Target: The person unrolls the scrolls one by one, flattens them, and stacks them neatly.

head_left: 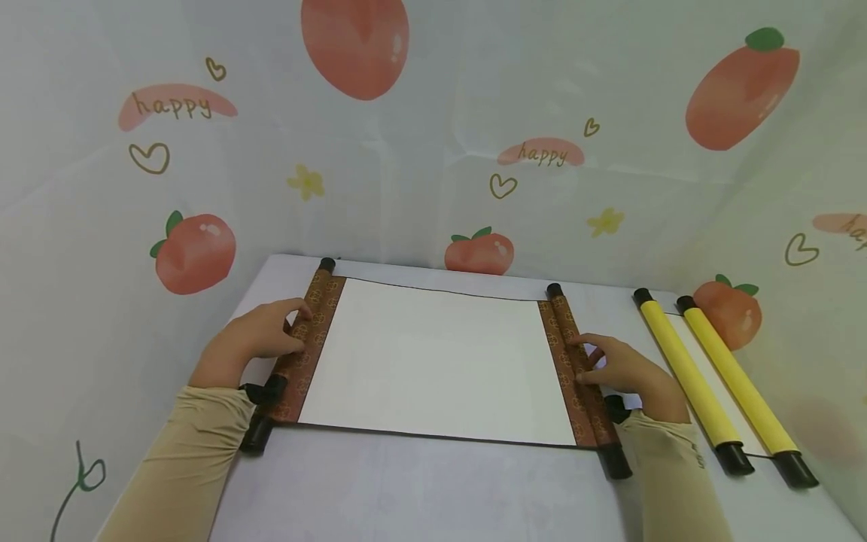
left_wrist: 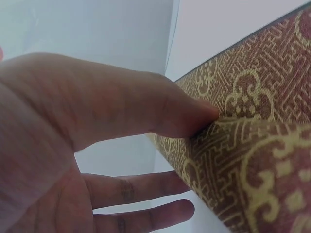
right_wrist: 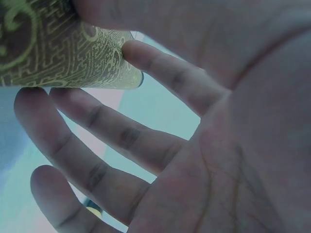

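A hand scroll (head_left: 440, 361) lies unrolled on the table, its white sheet bordered by brown-red brocade with gold patterns. My left hand (head_left: 260, 329) holds the scroll's left roller, thumb on the near side and fingers toward the far side. In the left wrist view the thumb (left_wrist: 180, 114) presses on the brocade (left_wrist: 252, 102), while two fingers extend beneath it. At the other end, my right hand (head_left: 626, 369) pinches the right roller (head_left: 584, 369). Its fingers touch the brocade roll (right_wrist: 73, 53) in the right wrist view, with the little finger apart from it. Black knobs cap both rollers.
To the right lies a second scroll with two yellow rollers (head_left: 691, 376) and black end caps, a white strip between them. A white table (head_left: 420, 489) bears both scrolls. Behind it hangs a pale curtain (head_left: 420, 165) printed with red fruit and hearts.
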{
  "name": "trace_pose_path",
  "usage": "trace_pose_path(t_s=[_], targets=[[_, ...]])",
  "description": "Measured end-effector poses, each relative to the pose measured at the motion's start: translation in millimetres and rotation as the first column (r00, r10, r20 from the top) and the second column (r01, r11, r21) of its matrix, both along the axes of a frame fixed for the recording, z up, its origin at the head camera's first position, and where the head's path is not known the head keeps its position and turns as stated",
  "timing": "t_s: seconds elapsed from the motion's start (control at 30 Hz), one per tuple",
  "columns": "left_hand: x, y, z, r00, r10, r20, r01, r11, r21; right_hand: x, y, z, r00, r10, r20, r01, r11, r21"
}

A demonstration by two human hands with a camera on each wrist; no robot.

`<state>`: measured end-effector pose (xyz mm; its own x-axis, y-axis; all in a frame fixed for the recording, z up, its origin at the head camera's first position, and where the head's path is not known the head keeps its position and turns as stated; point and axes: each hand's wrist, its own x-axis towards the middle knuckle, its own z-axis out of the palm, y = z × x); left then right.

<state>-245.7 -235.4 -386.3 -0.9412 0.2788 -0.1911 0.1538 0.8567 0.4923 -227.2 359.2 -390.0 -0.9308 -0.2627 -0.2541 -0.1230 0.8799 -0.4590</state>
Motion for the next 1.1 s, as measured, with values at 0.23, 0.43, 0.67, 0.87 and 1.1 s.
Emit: trace_pose_path(t_s=[0.23,0.43,0.67,0.87,1.1], targets=[[-0.8,4,-2.4,1.0,-0.018,-0.014,0.019,0.999,0.036,-1.0,1,2.7,1.0,0.002,0.02,-0.003,0.999,0.037],[-1.2,9,-3.0,0.998,-0.047,-0.029,0.048,0.999,0.016,0.2,1,6.6,0.998,0.005,0.059,-0.008,0.998,0.057],[2.3,19,-3.7,0.999,-0.042,-0.01,0.041,0.995,-0.091,5.2,2,8.2,0.996,0.04,0.078,-0.041,0.999,0.006],[2.1,29,-5.4,1.0,-0.004,0.019,0.006,0.992,-0.128,12.2,14,8.9,0.996,0.046,0.081,-0.043,0.998,-0.042],[-1.8,42,-0.3,0.999,0.041,-0.032,-0.044,0.993,-0.114,19.8,35,8.1,0.997,-0.055,-0.063,0.053,0.998,-0.032]])
